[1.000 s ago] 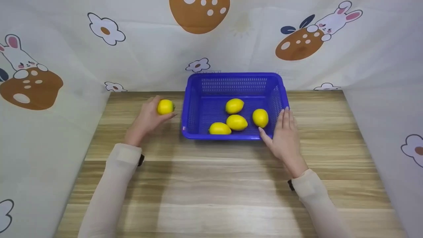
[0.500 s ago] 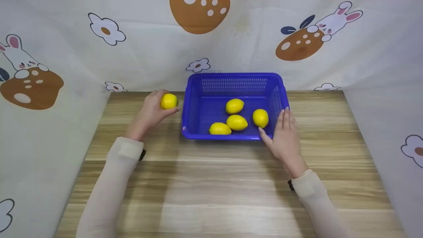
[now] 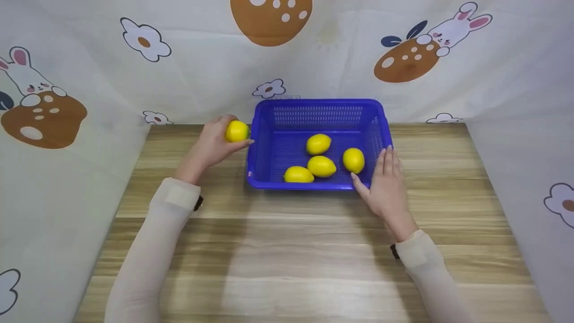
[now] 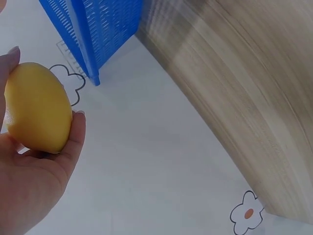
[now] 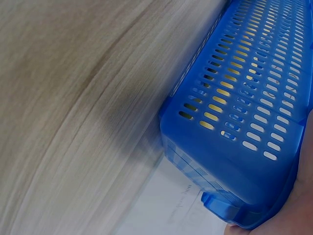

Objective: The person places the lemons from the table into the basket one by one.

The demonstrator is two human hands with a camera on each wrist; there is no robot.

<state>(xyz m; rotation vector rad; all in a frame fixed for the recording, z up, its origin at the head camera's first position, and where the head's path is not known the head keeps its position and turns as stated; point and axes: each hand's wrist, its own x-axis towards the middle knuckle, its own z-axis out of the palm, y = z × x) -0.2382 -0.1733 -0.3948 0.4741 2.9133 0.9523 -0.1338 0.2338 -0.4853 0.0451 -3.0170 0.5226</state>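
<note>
My left hand (image 3: pixel 215 141) holds a yellow lemon (image 3: pixel 237 131) between thumb and fingers, just outside the left rim of a blue plastic basket (image 3: pixel 319 185). In the left wrist view the lemon (image 4: pixel 38 107) is cupped by the fingertips, beside the basket's slotted wall (image 4: pixel 115 29). My right hand (image 3: pixel 388 190) rests at the basket's front right corner, its fingers straight along the right rim and the thumb over the front rim. Several more lemons lie inside, among them one lemon (image 3: pixel 353 160) near the right thumb and one lemon (image 3: pixel 298 174) by the front wall.
The basket stands at the back of a wood-grain table (image 3: pixel 287 251). Behind and on both sides hangs a pale cloth (image 3: pixel 197 72) printed with rabbits and flowers. In the right wrist view, yellow shows through the slots of the basket's wall (image 5: pixel 234 142).
The left hand has carried its lemon right and toward the back, closer to the basket's left rim. The right hand, the basket and the lemons inside have stayed put.
</note>
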